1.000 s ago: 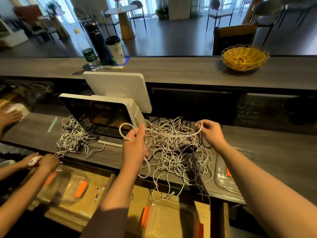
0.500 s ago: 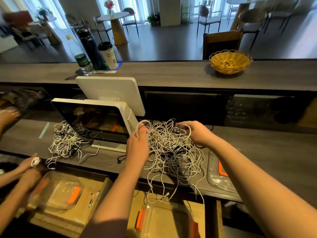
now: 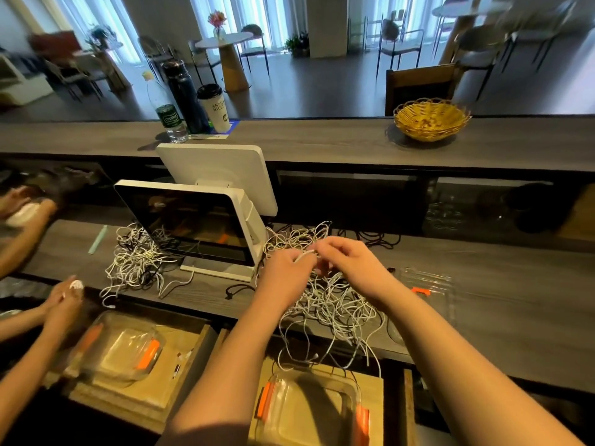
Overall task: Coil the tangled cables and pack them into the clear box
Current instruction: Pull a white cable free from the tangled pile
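Over the tangled cables (image 3: 335, 304) on the tabletop (image 3: 483, 317), my left hand (image 3: 286, 268) and right hand (image 3: 347, 262) pinch one white strand together, coiling underway; next I judge more winding before the clear box (image 3: 309, 410).

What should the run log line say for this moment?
phase: coiling | left hand: pinches white cable | right hand: grips it | clear box: empty

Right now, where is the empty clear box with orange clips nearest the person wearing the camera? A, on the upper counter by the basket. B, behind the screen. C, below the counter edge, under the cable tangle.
C: the clear box sits low, beneath the white cable tangle that both hands work on.
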`<move>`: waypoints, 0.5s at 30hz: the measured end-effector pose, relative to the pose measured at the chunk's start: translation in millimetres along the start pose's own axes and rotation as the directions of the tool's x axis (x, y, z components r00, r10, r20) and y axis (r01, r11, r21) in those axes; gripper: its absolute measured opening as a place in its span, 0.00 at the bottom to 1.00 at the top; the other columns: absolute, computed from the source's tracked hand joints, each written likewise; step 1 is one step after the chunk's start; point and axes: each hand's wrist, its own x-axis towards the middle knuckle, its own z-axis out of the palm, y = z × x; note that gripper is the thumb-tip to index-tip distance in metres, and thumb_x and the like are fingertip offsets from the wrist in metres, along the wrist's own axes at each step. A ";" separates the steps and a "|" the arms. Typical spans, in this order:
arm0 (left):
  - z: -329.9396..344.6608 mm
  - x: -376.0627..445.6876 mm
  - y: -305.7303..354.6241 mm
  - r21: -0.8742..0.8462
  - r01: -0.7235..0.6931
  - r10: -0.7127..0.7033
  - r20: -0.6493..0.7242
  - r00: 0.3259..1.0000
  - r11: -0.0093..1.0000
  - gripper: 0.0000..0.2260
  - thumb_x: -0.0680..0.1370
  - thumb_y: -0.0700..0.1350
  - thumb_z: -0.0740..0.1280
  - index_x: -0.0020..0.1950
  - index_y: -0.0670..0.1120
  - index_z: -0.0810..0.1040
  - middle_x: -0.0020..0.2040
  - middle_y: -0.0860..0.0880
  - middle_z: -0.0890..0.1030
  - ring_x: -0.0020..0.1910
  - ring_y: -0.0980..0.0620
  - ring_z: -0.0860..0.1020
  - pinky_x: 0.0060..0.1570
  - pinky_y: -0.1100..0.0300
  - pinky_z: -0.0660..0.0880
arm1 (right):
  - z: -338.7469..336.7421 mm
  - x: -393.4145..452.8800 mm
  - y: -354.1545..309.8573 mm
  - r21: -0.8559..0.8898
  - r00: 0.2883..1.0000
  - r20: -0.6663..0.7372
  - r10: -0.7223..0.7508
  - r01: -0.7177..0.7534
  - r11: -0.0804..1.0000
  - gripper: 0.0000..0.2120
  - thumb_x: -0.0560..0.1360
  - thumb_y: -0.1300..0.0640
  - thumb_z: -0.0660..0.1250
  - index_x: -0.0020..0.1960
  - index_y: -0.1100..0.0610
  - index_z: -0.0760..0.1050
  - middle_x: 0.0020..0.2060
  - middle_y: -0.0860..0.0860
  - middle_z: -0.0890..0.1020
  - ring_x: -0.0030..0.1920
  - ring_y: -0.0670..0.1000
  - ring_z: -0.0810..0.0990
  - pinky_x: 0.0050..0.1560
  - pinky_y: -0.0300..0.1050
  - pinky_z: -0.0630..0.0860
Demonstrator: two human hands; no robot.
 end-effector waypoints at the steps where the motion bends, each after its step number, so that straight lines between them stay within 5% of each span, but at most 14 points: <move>1: -0.9 -5.6 0.2 -0.045 0.003 -0.002 0.026 1.000 0.999 0.16 0.80 0.49 0.64 0.32 0.47 0.74 0.28 0.53 0.69 0.30 0.52 0.66 0.33 0.58 0.62 | 3.2 -8.0 -0.4 0.015 0.999 -0.032 -0.008 0.009 1.000 0.13 0.82 0.50 0.62 0.49 0.57 0.81 0.35 0.46 0.79 0.36 0.47 0.77 0.41 0.43 0.76; 7: 0.2 -34.6 -7.6 -0.325 -0.133 0.141 0.001 0.990 0.936 0.16 0.80 0.46 0.67 0.31 0.47 0.76 0.26 0.52 0.73 0.26 0.55 0.68 0.30 0.65 0.66 | 3.8 -50.8 2.1 0.155 0.963 -0.264 0.055 -0.014 0.988 0.13 0.81 0.50 0.64 0.43 0.55 0.82 0.26 0.46 0.70 0.28 0.49 0.66 0.29 0.42 0.63; 12: 5.5 -45.5 -5.3 -0.305 -0.156 0.191 0.089 0.977 0.939 0.13 0.81 0.47 0.66 0.38 0.45 0.79 0.28 0.52 0.76 0.28 0.55 0.75 0.38 0.62 0.74 | -2.2 -69.7 1.7 0.316 0.922 -0.333 0.198 -0.089 0.945 0.13 0.80 0.50 0.64 0.42 0.55 0.82 0.25 0.46 0.68 0.27 0.47 0.64 0.28 0.43 0.60; 15: 9.2 -50.9 1.9 -0.361 -0.128 0.194 0.151 0.969 0.924 0.09 0.82 0.46 0.64 0.45 0.43 0.78 0.30 0.51 0.75 0.29 0.54 0.75 0.33 0.60 0.77 | -7.1 -83.0 0.8 0.319 0.907 -0.357 0.222 -0.105 0.942 0.14 0.80 0.49 0.64 0.44 0.58 0.81 0.26 0.47 0.68 0.26 0.46 0.64 0.28 0.42 0.60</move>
